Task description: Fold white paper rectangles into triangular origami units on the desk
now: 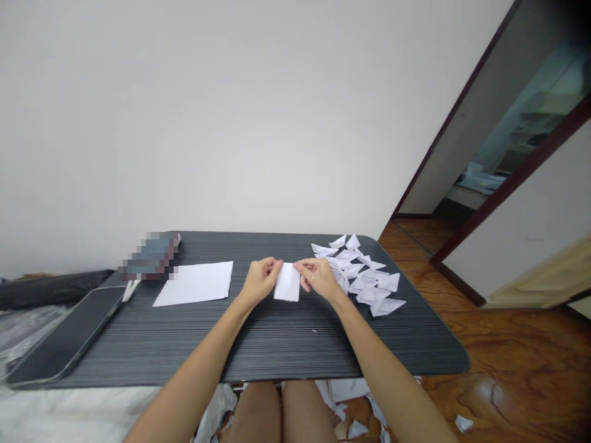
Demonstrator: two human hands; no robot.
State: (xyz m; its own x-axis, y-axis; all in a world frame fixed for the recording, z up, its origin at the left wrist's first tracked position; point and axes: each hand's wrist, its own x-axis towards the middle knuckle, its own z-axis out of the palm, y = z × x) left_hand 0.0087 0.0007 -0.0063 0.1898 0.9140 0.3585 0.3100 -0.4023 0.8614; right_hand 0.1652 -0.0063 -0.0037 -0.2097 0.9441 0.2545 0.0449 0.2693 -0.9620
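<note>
A small white rectangle of folded paper [287,284] is held up between my two hands over the middle of the dark table. My left hand [261,280] pinches its upper left corner between thumb and fingers. At the upper right corner, my right hand [320,275] grips it the same way. Just beyond the right hand lies a heap of folded paper boats [366,280], partly hidden by that hand. To the left of my left hand sits a flat stack of white paper sheets [198,284].
On the table's [295,351] left edge lies a dark phone-like slab [69,335], with a blurred-out dark object [152,255] behind it. A white wall rises at the back. Paper scraps [356,429] litter the wooden floor [508,375] below.
</note>
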